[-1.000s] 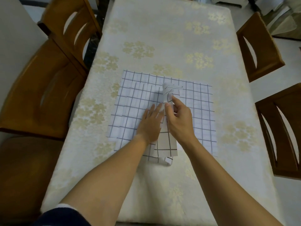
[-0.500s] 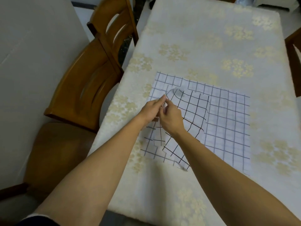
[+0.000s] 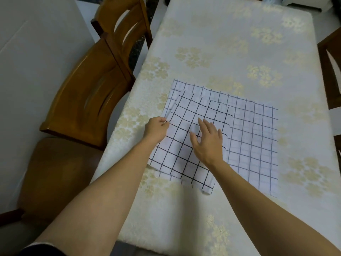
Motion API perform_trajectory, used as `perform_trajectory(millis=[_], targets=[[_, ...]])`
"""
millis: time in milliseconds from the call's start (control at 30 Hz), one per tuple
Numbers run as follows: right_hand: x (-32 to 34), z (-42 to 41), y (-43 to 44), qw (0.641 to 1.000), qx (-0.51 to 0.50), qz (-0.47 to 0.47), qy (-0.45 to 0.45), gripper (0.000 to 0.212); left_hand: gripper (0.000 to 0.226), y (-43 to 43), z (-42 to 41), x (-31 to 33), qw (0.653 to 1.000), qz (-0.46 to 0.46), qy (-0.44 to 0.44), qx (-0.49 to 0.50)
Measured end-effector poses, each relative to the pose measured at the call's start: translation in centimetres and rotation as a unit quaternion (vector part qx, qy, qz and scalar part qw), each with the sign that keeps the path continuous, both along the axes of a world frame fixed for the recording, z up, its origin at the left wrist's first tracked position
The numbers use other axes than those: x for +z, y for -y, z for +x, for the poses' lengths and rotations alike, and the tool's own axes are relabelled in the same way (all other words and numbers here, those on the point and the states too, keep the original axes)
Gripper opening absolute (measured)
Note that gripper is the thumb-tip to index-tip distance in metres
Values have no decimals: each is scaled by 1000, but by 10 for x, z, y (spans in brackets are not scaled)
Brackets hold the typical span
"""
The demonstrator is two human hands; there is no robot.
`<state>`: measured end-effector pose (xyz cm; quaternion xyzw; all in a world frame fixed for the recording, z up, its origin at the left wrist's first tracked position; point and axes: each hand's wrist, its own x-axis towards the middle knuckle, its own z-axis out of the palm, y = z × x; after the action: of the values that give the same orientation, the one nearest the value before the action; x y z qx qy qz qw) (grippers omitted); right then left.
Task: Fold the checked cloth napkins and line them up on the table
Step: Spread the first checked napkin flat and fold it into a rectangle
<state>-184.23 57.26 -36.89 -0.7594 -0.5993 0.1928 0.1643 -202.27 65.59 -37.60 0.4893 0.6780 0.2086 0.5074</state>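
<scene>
Napkin (image 3: 186, 145) bunched a second ago now lies spread on the paler napkin (image 3: 254, 137), left hand (image 3: 156, 129) pinching its edge, right hand (image 3: 206, 143) flat and open-fingered on it, so folding can start

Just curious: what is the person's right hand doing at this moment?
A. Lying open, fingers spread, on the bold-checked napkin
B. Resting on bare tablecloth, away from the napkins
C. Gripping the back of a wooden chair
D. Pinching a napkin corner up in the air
A: the right hand lies open with fingers spread on the bold-checked napkin, while the left hand pinches its left edge.
</scene>
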Motion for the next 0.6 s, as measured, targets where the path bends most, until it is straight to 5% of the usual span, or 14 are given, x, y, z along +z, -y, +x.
perform_trajectory(millis=[400,600], targets=[[-30,15,3,964,156,-120,180,84,19,20,-13,-11,992,84,-87,21],[-40,22,4,962,164,-128,179,86,3,27,-11,-21,986,131,-100,28]])
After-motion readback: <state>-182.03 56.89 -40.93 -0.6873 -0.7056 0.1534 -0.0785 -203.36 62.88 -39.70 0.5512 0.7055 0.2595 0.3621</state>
